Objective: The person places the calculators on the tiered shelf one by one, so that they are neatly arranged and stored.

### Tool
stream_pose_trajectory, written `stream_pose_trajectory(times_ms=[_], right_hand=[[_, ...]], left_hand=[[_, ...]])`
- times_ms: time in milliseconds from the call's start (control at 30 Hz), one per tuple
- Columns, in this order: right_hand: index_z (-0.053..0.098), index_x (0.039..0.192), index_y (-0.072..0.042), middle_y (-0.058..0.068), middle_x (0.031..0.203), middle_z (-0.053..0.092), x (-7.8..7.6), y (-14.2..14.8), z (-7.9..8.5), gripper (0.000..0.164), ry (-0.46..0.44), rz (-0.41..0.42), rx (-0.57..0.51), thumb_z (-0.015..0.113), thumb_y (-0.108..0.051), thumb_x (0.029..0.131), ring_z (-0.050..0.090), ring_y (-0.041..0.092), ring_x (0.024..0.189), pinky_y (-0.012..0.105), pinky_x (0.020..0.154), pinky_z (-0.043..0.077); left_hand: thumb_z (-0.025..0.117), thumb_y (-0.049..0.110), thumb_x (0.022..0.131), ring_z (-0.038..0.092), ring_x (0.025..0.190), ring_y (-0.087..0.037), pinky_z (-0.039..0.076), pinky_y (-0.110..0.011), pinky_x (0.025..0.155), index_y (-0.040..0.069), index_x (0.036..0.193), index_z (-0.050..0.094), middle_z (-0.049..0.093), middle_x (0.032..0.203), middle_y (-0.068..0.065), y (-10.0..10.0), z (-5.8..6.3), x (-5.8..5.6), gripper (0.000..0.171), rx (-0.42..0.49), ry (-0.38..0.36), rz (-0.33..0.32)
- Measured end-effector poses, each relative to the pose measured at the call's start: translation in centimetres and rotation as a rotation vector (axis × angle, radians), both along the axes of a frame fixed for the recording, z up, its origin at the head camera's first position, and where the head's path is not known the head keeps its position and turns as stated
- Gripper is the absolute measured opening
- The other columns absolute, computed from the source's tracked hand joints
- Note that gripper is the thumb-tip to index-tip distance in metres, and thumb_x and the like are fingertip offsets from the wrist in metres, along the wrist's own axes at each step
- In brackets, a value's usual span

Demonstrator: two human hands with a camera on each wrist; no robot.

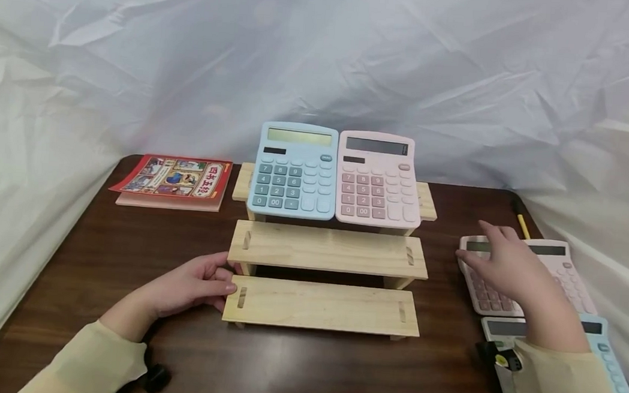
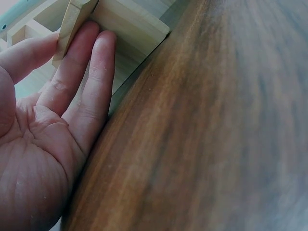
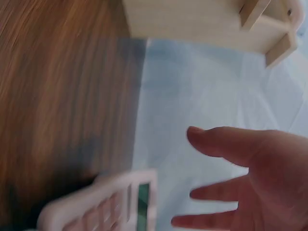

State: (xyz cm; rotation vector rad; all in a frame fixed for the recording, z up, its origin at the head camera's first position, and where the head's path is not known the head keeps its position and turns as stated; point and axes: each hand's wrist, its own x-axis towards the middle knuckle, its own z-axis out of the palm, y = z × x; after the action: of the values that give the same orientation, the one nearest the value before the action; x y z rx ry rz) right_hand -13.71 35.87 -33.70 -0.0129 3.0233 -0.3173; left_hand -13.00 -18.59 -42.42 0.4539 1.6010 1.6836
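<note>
A wooden three-step stand is in the middle of the table. My left hand grips the left end of its lowest step, with the thumb on the board and fingers underneath in the left wrist view. On the top step lean a light blue calculator and a pink calculator, side by side. My right hand is over two more pink calculators, one partly behind it and the other to its right. Its fingers are spread and hold nothing, and the right wrist view shows a gap between thumb and calculator.
Nearer me on the right lie a blue calculator and a pale one, both partly covered by my right sleeve. A red book lies at the back left. A yellow pen is at the right edge. White sheeting surrounds the table.
</note>
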Motion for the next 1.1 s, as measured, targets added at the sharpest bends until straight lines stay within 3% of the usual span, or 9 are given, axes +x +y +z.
stream_pose_trajectory(times_ms=[267, 367, 533, 700, 900, 1100], right_hand=[[-0.013, 0.144, 0.013, 0.053, 0.136, 0.006, -0.6, 2.3, -1.4, 0.125, -0.188, -0.13, 0.032, 0.057, -0.07, 0.083, 0.026, 0.071, 0.113, 0.074, 0.085, 0.034], [-0.006, 0.146, 0.013, 0.053, 0.135, 0.004, -0.7, 2.7, -1.7, 0.124, -0.212, -0.131, 0.046, 0.059, -0.07, 0.081, 0.026, 0.073, 0.111, 0.075, 0.084, 0.035], [0.009, 0.15, 0.006, 0.052, 0.135, 0.008, -0.6, 3.1, -1.9, 0.116, -0.169, -0.119, 0.05, 0.06, -0.071, 0.08, 0.023, 0.074, 0.11, 0.077, 0.08, 0.034], [0.014, 0.152, 0.001, 0.05, 0.134, 0.011, -0.6, 3.0, -2.0, 0.114, -0.156, -0.122, 0.054, 0.06, -0.073, 0.078, 0.019, 0.07, 0.114, 0.077, 0.078, 0.034], [0.022, 0.151, 0.0, 0.049, 0.135, 0.015, -0.9, 2.3, -2.2, 0.108, -0.106, -0.063, 0.056, 0.061, -0.071, 0.079, 0.021, 0.068, 0.117, 0.076, 0.082, 0.033], [0.018, 0.153, -0.006, 0.046, 0.137, 0.013, -1.0, 1.6, -2.5, 0.111, -0.072, -0.079, 0.045, 0.061, -0.074, 0.076, 0.018, 0.07, 0.116, 0.078, 0.076, 0.033]], left_hand=[[0.055, 0.011, 0.1, 0.066, 0.096, -0.03, 0.056, -0.044, 0.077, -0.006, 0.128, 0.035, 0.064, 0.112, -0.027, -0.2, -0.1, 0.1, 0.039, -0.002, 0.014, 0.008], [0.055, 0.011, 0.1, 0.065, 0.096, -0.03, 0.056, -0.045, 0.078, -0.007, 0.128, 0.035, 0.064, 0.113, -0.027, -0.1, -0.1, 0.1, 0.039, 0.0, 0.003, 0.0], [0.055, 0.012, 0.1, 0.065, 0.096, -0.03, 0.056, -0.045, 0.078, -0.006, 0.128, 0.035, 0.064, 0.113, -0.026, 0.0, -0.1, 0.1, 0.039, -0.005, 0.014, 0.008], [0.055, 0.011, 0.1, 0.065, 0.097, -0.03, 0.056, -0.045, 0.078, -0.006, 0.129, 0.035, 0.064, 0.113, -0.026, 0.0, -0.2, 0.1, 0.039, 0.007, 0.002, 0.0], [0.055, 0.01, 0.099, 0.066, 0.096, -0.03, 0.056, -0.045, 0.077, -0.006, 0.128, 0.035, 0.064, 0.112, -0.027, -0.1, -0.3, 0.1, 0.038, 0.014, 0.002, 0.007], [0.055, 0.011, 0.1, 0.065, 0.098, -0.032, 0.056, -0.046, 0.078, -0.006, 0.13, 0.035, 0.063, 0.113, -0.027, -0.1, -0.3, 0.1, 0.04, 0.016, -0.004, 0.008]])
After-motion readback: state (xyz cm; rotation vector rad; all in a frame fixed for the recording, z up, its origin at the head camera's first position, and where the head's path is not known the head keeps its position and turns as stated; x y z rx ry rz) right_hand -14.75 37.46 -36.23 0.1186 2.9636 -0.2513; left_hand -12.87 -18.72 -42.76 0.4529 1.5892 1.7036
